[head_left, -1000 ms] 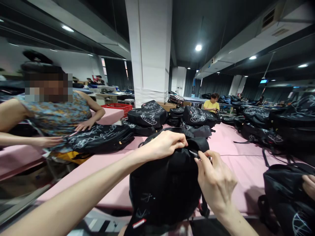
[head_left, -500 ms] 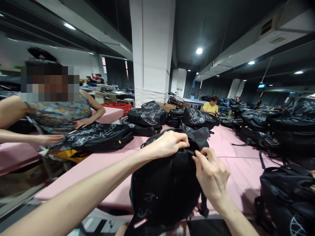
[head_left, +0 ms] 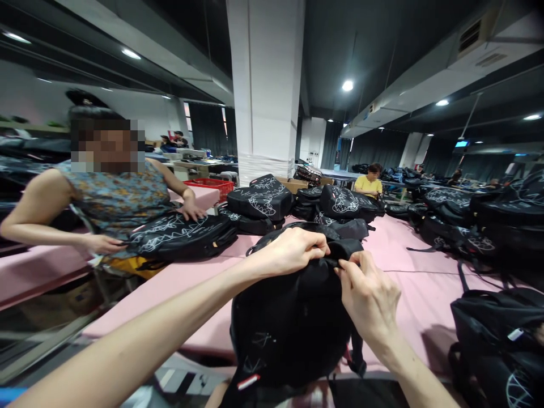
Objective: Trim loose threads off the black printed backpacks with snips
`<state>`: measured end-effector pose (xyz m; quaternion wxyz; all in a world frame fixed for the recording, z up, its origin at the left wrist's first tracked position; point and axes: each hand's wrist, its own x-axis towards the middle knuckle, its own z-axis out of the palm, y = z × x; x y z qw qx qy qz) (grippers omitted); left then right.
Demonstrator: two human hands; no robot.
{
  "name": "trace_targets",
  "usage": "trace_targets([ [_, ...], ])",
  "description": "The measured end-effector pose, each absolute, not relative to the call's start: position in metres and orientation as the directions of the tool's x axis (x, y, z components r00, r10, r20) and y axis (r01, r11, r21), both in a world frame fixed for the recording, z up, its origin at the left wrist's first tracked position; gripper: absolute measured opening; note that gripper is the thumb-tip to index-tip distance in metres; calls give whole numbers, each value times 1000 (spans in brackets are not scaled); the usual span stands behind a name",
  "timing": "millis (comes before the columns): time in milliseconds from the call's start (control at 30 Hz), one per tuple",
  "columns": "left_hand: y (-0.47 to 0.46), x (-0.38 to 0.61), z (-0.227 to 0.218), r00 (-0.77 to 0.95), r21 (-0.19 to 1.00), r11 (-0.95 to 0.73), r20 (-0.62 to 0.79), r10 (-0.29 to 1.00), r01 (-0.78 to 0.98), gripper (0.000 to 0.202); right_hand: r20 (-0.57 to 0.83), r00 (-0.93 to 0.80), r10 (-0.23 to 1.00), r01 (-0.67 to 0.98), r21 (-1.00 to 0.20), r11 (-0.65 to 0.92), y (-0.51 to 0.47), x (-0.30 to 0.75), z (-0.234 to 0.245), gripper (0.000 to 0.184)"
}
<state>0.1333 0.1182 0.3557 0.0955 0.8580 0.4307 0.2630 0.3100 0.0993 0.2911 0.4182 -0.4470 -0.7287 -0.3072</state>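
Note:
A black backpack (head_left: 289, 323) with faint white line drawings stands upright at the near edge of the pink table (head_left: 408, 283). My left hand (head_left: 293, 249) is closed on the fabric at the top of this backpack. My right hand (head_left: 369, 294) is pinched on the same top edge just to the right, its fingertips almost touching the left hand's. Whatever small part the right fingers pinch is hidden.
A person in a patterned top (head_left: 119, 198) leans over another black backpack (head_left: 182, 238) at the left. Several more black backpacks (head_left: 261, 201) are piled across the table, and one (head_left: 497, 334) sits at the near right. A white pillar (head_left: 266, 85) rises behind; a red crate (head_left: 212, 184) stands beside it.
My right hand has moved left and closed in on the backpack's top, meeting my left hand. The person at the left has shifted a hand further onto their backpack.

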Motion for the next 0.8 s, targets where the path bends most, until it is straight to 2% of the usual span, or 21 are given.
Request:
trace_targets([
  [133, 111, 127, 363, 474, 466, -587, 346, 810, 662, 19, 885, -263, 384, 902, 84, 423, 102, 316, 290, 16],
  [267, 88, 90, 368, 452, 546, -601, 397, 799, 584, 43, 877, -286, 386, 880, 81, 468, 104, 323, 287, 18],
  [333, 72, 70, 361, 313, 557, -541, 456, 833, 629, 45, 874, -303, 379, 857, 77, 509, 106, 326, 283, 17],
  [400, 58, 59, 344, 125, 567, -409, 472, 873, 716, 35, 868, -326, 375, 816, 58, 576, 107, 330, 278, 16],
  [467, 49, 58, 322, 9, 577, -298, 449, 893, 760, 23, 843, -371, 389, 728, 5, 685, 108, 337, 274, 15],
  [533, 45, 66, 301, -27, 617, -267, 425, 905, 740, 18, 784, -447, 432, 591, -103, 800, 109, 348, 272, 18],
  [600, 48, 75, 287, -68, 693, -261, 409, 910, 672, 17, 750, -426, 506, 494, -276, 825, 111, 359, 272, 30],
  [667, 54, 83, 281, -135, 765, -249, 400, 907, 593, 19, 744, -231, 627, 480, -473, 738, 115, 367, 274, 37],
  [733, 59, 87, 281, -196, 812, -231, 386, 901, 536, 23, 675, -36, 737, 487, -632, 603, 118, 366, 275, 33],
  [800, 61, 87, 284, -207, 839, -207, 349, 914, 503, 26, 552, -28, 834, 480, -724, 495, 120, 357, 272, 28],
])
